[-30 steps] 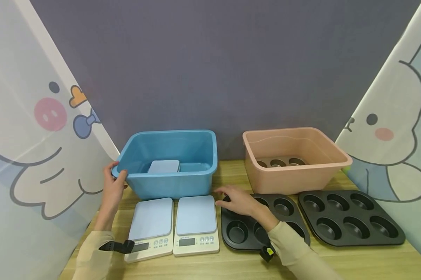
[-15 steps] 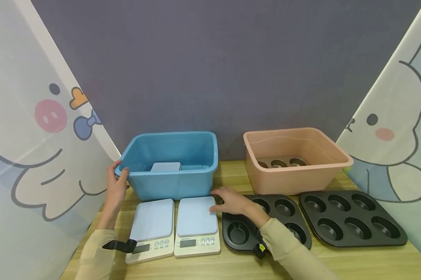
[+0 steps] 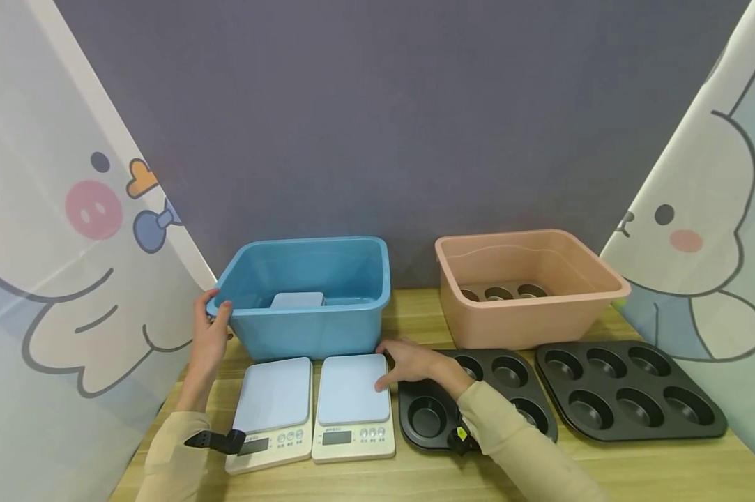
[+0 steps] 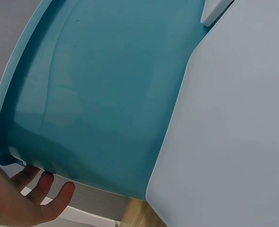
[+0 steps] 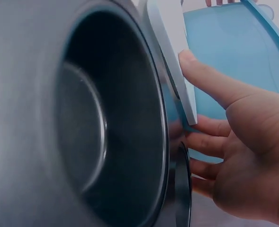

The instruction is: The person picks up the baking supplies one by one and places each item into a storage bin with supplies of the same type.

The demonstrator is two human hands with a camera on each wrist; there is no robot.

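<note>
My left hand [image 3: 208, 340] grips the front left corner of the blue plastic bin [image 3: 308, 332], thumb over the rim and several fingers [image 4: 44, 187] below it. A white kitchen scale [image 3: 298, 300] shows inside the bin. Two more scales lie in front of it. At the far right corner of the right-hand kitchen scale [image 3: 353, 390] is my right hand [image 3: 417, 364], with its thumb [image 5: 196, 68] on the platform's edge and its fingers by the end of the scale, pinching that corner. The left-hand scale [image 3: 273, 396] lies slightly turned beside it.
Under my right forearm lies a black muffin pan [image 3: 427, 418], close to the scale's right side. A second muffin pan [image 3: 631, 390] lies farther right. Behind them stands a pink bin [image 3: 528, 324] with another pan [image 3: 498, 293] inside. A grey partition [image 3: 408, 139] closes off the back.
My right hand has moved left from above the muffin pan to the right-hand scale's corner and its fingers have closed in on it. The left hand keeps its hold on the bin.
</note>
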